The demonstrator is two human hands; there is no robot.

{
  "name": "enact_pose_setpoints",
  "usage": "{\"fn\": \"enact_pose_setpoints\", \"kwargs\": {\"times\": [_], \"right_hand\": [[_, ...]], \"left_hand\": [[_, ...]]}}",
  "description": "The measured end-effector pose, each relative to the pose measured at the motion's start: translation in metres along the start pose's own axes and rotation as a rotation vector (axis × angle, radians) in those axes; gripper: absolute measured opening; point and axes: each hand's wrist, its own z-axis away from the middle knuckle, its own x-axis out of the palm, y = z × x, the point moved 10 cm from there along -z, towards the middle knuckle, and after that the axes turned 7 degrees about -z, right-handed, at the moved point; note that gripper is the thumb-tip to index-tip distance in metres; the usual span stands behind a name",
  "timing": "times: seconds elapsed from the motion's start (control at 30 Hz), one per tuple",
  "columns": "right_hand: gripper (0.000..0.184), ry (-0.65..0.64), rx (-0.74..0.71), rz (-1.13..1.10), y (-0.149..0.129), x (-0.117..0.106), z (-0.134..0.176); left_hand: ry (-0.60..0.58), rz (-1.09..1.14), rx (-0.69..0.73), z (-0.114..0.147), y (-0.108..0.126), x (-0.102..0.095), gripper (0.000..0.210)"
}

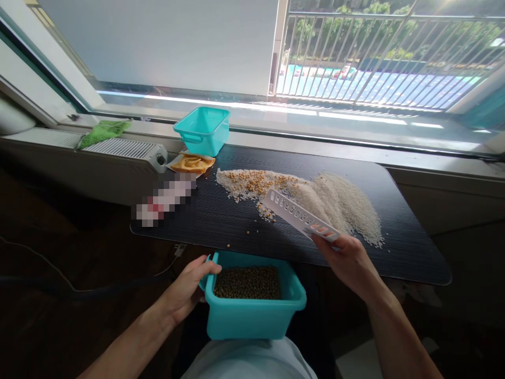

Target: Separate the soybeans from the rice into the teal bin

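My left hand (199, 276) grips the handle side of a turquoise plastic tub (252, 318), held below the table's front edge close to my body. Small round brownish-green grains (248, 282), perhaps dried peas, lie in it. In my right hand (347, 258) is a white slotted plastic strip (294, 213), pinched at its near end and tilted over the table. Its far end is beside a heap of white rice (335, 202). Yellow-orange round peas (254, 181) are mixed into the heap's left part. A few loose peas lie near the front edge.
A second turquoise tub (207, 131) stands at the back left of the dark table (213, 221). Near it are an opened packet (191, 164) with orange-yellow contents and a blurred-out item (163, 202). A green cloth (103, 132) lies on the radiator (128, 149); a window runs behind.
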Motion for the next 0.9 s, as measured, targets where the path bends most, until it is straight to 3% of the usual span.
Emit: {"fn": "enact_pose_setpoints", "kwargs": {"times": [0.3,0.47,0.67,0.9], "right_hand": [[0.024,-0.049,-0.023,0.029,-0.009,0.012,-0.012],[0.026,-0.141,-0.061,-0.035,-0.022,0.016,-0.007],[0.024,-0.089,-0.028,-0.012,-0.017,0.013,-0.003],[0.023,-0.167,-0.084,-0.065,-0.032,0.024,0.009]], "left_hand": [[0.000,0.011,0.013,-0.002,0.001,-0.005,0.034],[0.017,0.018,0.024,-0.004,0.004,-0.011,0.038],[0.044,0.034,0.024,-0.005,0.006,-0.017,0.040],[0.056,0.040,0.022,-0.005,0.008,-0.019,0.038]]}}
